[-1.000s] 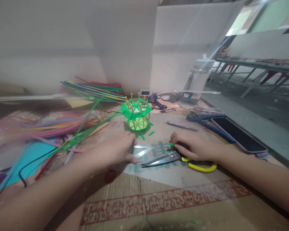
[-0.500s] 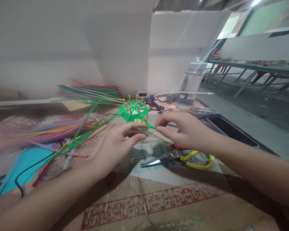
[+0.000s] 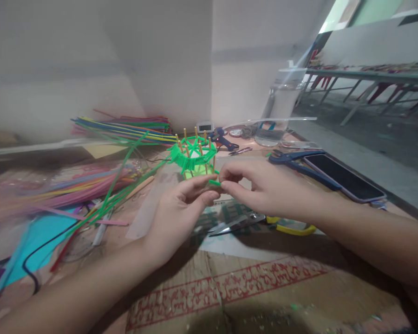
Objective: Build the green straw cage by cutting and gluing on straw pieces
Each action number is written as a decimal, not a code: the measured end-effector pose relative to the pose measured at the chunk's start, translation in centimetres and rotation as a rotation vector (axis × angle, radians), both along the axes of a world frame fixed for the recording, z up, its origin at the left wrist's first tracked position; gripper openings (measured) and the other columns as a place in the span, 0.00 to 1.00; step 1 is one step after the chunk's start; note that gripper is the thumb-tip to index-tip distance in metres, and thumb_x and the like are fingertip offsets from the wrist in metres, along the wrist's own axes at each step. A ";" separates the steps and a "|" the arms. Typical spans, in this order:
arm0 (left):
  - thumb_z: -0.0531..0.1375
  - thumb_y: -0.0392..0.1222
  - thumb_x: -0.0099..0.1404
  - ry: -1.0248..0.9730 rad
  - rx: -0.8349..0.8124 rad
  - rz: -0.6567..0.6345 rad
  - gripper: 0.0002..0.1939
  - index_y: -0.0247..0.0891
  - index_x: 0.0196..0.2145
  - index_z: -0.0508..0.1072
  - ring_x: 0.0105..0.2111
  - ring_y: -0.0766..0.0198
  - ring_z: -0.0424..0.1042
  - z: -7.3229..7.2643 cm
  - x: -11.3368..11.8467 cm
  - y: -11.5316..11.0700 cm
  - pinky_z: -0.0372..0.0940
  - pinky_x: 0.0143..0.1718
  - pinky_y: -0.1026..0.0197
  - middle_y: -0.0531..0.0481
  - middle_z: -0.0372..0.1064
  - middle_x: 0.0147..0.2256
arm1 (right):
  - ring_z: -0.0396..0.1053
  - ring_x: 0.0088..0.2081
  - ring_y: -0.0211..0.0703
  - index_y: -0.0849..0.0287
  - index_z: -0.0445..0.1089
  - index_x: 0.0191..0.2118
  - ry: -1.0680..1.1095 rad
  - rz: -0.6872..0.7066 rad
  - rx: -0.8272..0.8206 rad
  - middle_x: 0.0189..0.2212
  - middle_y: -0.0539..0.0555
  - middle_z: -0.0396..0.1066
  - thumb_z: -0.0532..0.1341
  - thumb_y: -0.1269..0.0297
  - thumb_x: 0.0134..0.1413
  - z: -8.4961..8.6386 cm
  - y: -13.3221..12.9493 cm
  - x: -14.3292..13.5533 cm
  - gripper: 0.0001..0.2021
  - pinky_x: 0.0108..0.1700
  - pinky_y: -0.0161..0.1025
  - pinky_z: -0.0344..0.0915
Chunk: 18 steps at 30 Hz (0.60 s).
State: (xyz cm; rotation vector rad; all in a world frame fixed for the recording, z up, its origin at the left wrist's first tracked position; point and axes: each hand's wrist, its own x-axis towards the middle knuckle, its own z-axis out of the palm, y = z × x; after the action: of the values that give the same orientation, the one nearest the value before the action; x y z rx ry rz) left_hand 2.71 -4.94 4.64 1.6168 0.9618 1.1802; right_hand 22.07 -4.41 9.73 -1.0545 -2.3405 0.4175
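My right hand [image 3: 254, 185] pinches a short green pipe cleaner [image 3: 215, 183] between thumb and forefinger. Its other end lies against the forefinger tip of my left hand [image 3: 181, 208], whose thumb and forefinger are apart. Just behind the fingers stands a round green piece [image 3: 191, 161] of pipe cleaner, fuzzy at the rim, with spokes across its top. Several thin wooden sticks stick up through it, and a lighter green base shows below. Scissors [image 3: 237, 224] with yellow handles lie under my right hand, which partly hides them.
Bundled coloured pipe cleaners [image 3: 125, 130] lie at the back left, with more in plastic [image 3: 76, 185] nearer. A glue gun [image 3: 223, 139], a clear bottle [image 3: 275, 111], blue-handled pliers [image 3: 303, 167] and a phone [image 3: 344, 176] stand or lie behind and right. Cardboard [image 3: 181, 278] covers the front.
My hands have come closer together around the green pipe cleaner. The view has shifted slightly, bringing the blue-handled pliers and more of the phone into sight.
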 end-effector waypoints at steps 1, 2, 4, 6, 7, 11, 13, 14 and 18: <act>0.66 0.42 0.63 -0.009 0.000 0.001 0.16 0.39 0.49 0.78 0.35 0.62 0.80 0.0 0.0 0.0 0.75 0.39 0.60 0.49 0.81 0.38 | 0.63 0.29 0.36 0.60 0.66 0.30 0.000 0.000 -0.003 0.26 0.48 0.68 0.56 0.71 0.61 0.0 0.1 0.0 0.07 0.32 0.33 0.55; 0.66 0.41 0.63 -0.014 -0.001 0.002 0.18 0.39 0.50 0.77 0.35 0.62 0.80 0.0 0.0 0.0 0.76 0.39 0.60 0.49 0.82 0.38 | 0.62 0.29 0.36 0.60 0.66 0.30 -0.001 0.001 -0.004 0.26 0.48 0.67 0.56 0.71 0.60 -0.1 0.1 0.0 0.07 0.31 0.33 0.55; 0.66 0.41 0.63 -0.012 -0.005 -0.001 0.18 0.39 0.50 0.77 0.35 0.62 0.81 0.0 0.0 -0.1 0.76 0.39 0.61 0.49 0.82 0.38 | 0.62 0.28 0.36 0.59 0.65 0.30 -0.001 0.007 0.000 0.25 0.48 0.67 0.57 0.72 0.60 -0.2 0.2 0.0 0.07 0.31 0.33 0.55; 0.66 0.42 0.62 -0.015 -0.010 0.001 0.17 0.39 0.49 0.78 0.36 0.61 0.81 0.0 0.0 0.0 0.76 0.39 0.61 0.49 0.82 0.39 | 0.63 0.29 0.37 0.59 0.66 0.30 0.010 0.014 0.009 0.26 0.49 0.68 0.56 0.71 0.60 -0.2 0.2 0.0 0.07 0.32 0.34 0.55; 0.66 0.43 0.62 -0.020 -0.013 0.002 0.17 0.39 0.49 0.78 0.36 0.61 0.81 0.0 0.0 0.0 0.76 0.38 0.61 0.49 0.82 0.39 | 0.63 0.29 0.37 0.60 0.66 0.30 0.017 0.019 0.013 0.26 0.49 0.68 0.56 0.71 0.61 -0.2 0.2 0.0 0.07 0.32 0.34 0.55; 0.66 0.43 0.63 -0.036 -0.029 0.006 0.12 0.40 0.44 0.80 0.35 0.62 0.81 0.1 0.1 -0.1 0.76 0.38 0.62 0.50 0.82 0.37 | 0.64 0.30 0.37 0.60 0.67 0.31 0.041 0.030 0.024 0.27 0.49 0.69 0.56 0.71 0.62 -0.2 0.2 -0.1 0.08 0.33 0.34 0.57; 0.66 0.43 0.62 -0.035 -0.037 0.024 0.10 0.39 0.41 0.80 0.33 0.61 0.81 0.0 0.1 -0.1 0.75 0.37 0.62 0.50 0.82 0.34 | 0.65 0.30 0.38 0.60 0.68 0.31 0.039 0.031 0.032 0.27 0.49 0.70 0.56 0.71 0.62 -0.3 0.2 -0.1 0.07 0.33 0.34 0.57; 0.66 0.43 0.62 -0.035 -0.039 0.034 0.09 0.38 0.40 0.80 0.33 0.61 0.81 0.0 0.1 -0.2 0.75 0.36 0.62 0.50 0.82 0.33 | 0.65 0.30 0.37 0.60 0.68 0.31 0.034 0.030 0.034 0.27 0.49 0.70 0.56 0.71 0.61 -0.3 0.2 -0.1 0.07 0.33 0.34 0.56; 0.66 0.44 0.62 -0.033 -0.043 0.036 0.09 0.38 0.39 0.80 0.33 0.61 0.80 -0.4 0.1 -0.1 0.75 0.36 0.62 0.50 0.82 0.33 | 0.64 0.29 0.37 0.60 0.68 0.31 -0.004 0.016 0.030 0.26 0.49 0.69 0.56 0.71 0.60 -0.2 0.2 0.0 0.07 0.32 0.34 0.55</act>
State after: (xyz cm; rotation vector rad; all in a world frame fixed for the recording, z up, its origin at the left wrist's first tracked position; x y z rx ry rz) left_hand 2.83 -5.08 4.27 1.5471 0.9929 1.1993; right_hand 22.02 -4.23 9.50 -1.0244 -2.3531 0.3857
